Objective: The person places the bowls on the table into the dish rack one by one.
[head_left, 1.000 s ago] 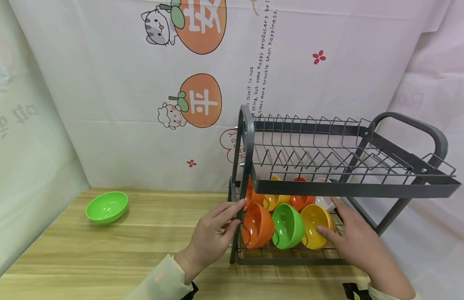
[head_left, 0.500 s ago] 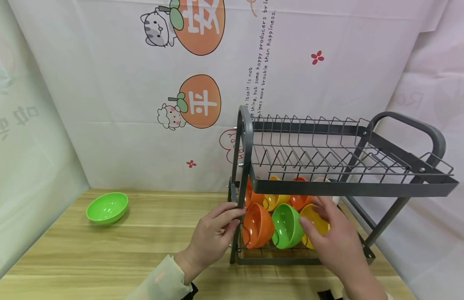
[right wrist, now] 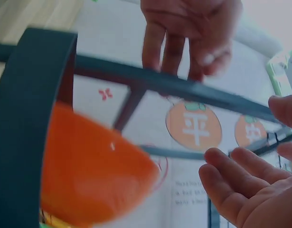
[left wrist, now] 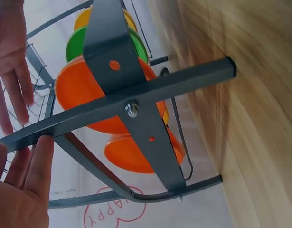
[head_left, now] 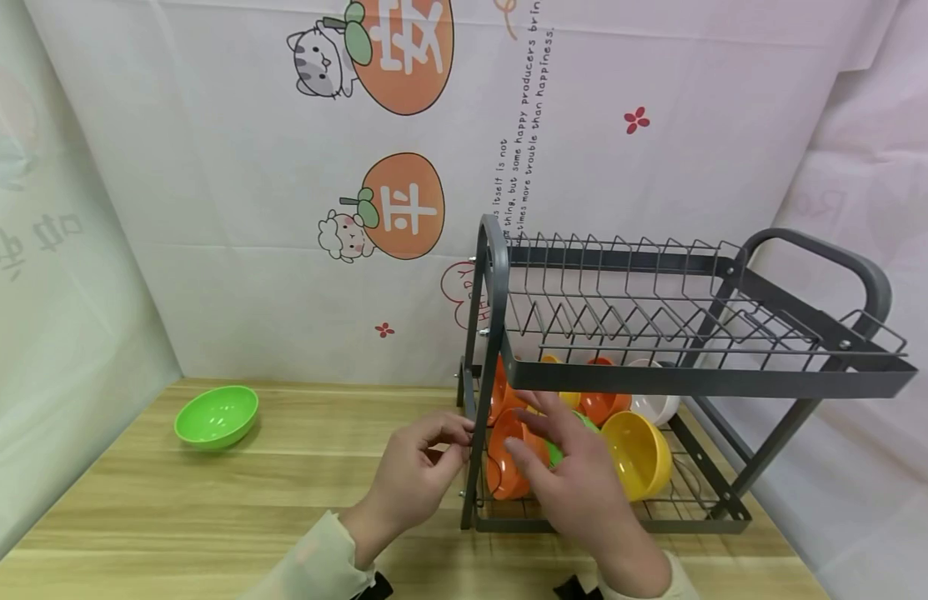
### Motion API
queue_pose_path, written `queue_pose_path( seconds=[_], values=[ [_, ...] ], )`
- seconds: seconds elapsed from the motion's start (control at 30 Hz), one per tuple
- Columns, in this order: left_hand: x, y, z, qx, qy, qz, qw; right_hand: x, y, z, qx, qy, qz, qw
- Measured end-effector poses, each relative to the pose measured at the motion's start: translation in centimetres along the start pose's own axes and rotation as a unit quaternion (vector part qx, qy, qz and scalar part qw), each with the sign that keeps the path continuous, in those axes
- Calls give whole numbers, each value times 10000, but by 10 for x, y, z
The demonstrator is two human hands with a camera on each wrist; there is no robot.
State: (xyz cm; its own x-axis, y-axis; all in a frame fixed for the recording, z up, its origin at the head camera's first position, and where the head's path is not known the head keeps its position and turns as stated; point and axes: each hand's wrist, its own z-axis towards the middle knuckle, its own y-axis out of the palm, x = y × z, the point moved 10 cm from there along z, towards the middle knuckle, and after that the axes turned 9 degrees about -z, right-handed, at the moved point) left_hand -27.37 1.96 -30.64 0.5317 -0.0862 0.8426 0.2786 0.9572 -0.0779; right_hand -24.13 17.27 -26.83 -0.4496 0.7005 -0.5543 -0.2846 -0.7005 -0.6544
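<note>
A dark grey two-tier dish rack (head_left: pixel 711 382) stands on the right of the table. My left hand (head_left: pixel 418 471) holds its front left post (left wrist: pixel 79 118), with curled fingers and the thumb close together there. My right hand (head_left: pixel 584 483) is in front of the lower tier, fingers extended and apart, holding nothing. Behind its fingers sits the front orange bowl (head_left: pixel 506 471); the right wrist view shows a gap between that orange bowl (right wrist: pixel 98 171) and the fingertips. The green bowl (head_left: pixel 555 455) is mostly hidden by this hand. Beside it, the yellow bowl (head_left: pixel 636 458) tilts on its side.
Farther back on the lower tier are another orange bowl (head_left: pixel 501 396), a red-orange bowl (head_left: pixel 604 407), a white cup (head_left: pixel 654 407) and part of a yellow bowl. A lone green bowl (head_left: pixel 218 417) rests on the wooden table (head_left: pixel 208 517) at left. Printed cloth hangs behind.
My right hand has moved left along the front row, from the yellow bowl to before the green and orange bowls. My left hand stays at the post, its fingers more curled.
</note>
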Motion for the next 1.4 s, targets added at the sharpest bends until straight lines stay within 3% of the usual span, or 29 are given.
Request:
queue_pose_path(
  seconds=[0.13, 0.37, 0.7, 0.87, 0.93, 1.0, 1.07, 1.13, 1.23, 1.3, 1.37, 1.4],
  values=[
    [-16, 0, 0, -52, -621, -473, 9969, -6, 17, 3, -138, -71, 398, 9991],
    [-30, -3, -2, -42, -977, -813, 9919, -15, 30, 5, 90, -228, 823, 9963],
    [-44, -13, -6, 127, -1365, -609, 9887, -20, 30, 9, 1098, -525, -12, 9926],
    [-50, -22, -7, 208, -1493, -125, 9885, -22, 33, 10, 1155, -596, -88, 9915],
    [-50, -31, -6, 295, -1454, 377, 9882, -22, 33, 10, 1154, -646, -90, 9912],
    [-50, -45, -4, 434, -1463, 1028, 9829, -23, 33, 10, 1133, -684, -78, 9912],
    [-50, -61, -1, 489, -1569, 1683, 9719, -23, 32, 10, 1112, -714, -90, 9912],
    [-53, -77, 3, 282, -1753, 2398, 9544, -23, 32, 10, 1091, -727, -108, 9913],
    [-57, -99, 7, -475, -2010, 3422, 9167, -22, 31, 10, 1109, -761, -181, 9908],
    [-58, -118, 8, -953, -2074, 4024, 8866, -23, 31, 10, 1113, -791, -200, 9904],
    [-57, -142, 8, -1167, -2176, 4425, 8621, -23, 31, 10, 1099, -782, -225, 9906],
    [-58, -157, 7, -1178, -2296, 4462, 8569, -22, 32, 10, 1088, -767, -247, 9908]
  ],
)
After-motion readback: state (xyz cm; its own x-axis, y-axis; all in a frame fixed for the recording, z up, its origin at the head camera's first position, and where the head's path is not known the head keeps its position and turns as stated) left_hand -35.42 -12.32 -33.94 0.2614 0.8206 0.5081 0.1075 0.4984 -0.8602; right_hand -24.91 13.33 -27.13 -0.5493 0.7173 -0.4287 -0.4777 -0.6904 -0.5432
